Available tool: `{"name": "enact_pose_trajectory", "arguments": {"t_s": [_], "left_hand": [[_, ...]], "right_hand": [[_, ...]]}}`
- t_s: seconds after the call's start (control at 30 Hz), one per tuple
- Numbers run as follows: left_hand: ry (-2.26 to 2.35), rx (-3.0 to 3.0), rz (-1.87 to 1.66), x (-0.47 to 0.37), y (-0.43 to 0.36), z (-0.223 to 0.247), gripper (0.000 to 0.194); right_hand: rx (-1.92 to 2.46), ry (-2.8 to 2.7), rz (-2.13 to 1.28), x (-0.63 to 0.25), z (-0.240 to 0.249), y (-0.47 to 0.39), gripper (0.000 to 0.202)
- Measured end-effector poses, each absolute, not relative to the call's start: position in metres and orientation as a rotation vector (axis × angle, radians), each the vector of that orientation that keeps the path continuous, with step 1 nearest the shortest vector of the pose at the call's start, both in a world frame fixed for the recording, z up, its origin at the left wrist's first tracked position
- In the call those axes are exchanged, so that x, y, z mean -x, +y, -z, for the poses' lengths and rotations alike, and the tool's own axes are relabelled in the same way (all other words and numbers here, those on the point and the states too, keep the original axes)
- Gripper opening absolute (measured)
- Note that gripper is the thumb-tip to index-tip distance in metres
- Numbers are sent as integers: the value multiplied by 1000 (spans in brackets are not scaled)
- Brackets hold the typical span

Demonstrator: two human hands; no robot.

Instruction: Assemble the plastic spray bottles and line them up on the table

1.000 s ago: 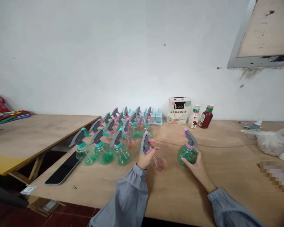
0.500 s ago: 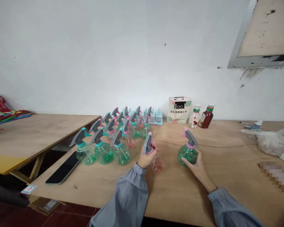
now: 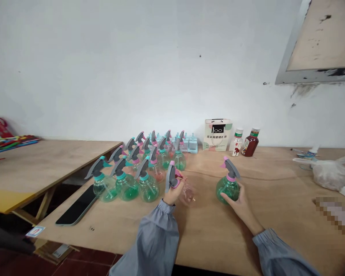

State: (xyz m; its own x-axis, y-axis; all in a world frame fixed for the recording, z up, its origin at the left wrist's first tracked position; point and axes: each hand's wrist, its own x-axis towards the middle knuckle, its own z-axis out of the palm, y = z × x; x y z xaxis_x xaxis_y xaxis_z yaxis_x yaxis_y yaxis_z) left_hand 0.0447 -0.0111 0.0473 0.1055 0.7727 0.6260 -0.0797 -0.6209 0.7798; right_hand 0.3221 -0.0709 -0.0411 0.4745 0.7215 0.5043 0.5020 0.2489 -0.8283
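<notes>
My left hand (image 3: 174, 191) is closed round the neck of a pink spray bottle (image 3: 189, 193) with a grey and pink trigger head; its clear round body tilts out to the right of the fingers. Farther right, my right hand (image 3: 238, 196) grips the side of a green spray bottle (image 3: 225, 188), which stands upright on the table under a grey and pink head. Left of my left hand several more spray bottles (image 3: 148, 189) stand in rows, green and pink, with grey trigger heads.
A black phone (image 3: 76, 207) lies at the table's left. Behind stand a light blue rack (image 3: 192, 145), a paper bag (image 3: 217, 136), a white-labelled bottle (image 3: 237, 142) and a dark red bottle (image 3: 250, 143). A plastic bag (image 3: 332, 174) lies at the right.
My left hand has moved left with the pink spray bottle, whose head has swung left and whose body tilts more. My right hand and the green spray bottle have stayed put.
</notes>
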Motion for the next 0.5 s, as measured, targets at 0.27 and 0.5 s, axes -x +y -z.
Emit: {"name": "enact_pose_trajectory", "arguments": {"t_s": [0.27,0.5], "left_hand": [[996,-1744,-1621,-42,23,-65,44],[1274,-1798,-1609,-40,40,-62,41]], "right_hand": [[1367,-1206,-249,-332,24,-72,99],[1196,-1474,-474,-355,-44,-47,85]]}}
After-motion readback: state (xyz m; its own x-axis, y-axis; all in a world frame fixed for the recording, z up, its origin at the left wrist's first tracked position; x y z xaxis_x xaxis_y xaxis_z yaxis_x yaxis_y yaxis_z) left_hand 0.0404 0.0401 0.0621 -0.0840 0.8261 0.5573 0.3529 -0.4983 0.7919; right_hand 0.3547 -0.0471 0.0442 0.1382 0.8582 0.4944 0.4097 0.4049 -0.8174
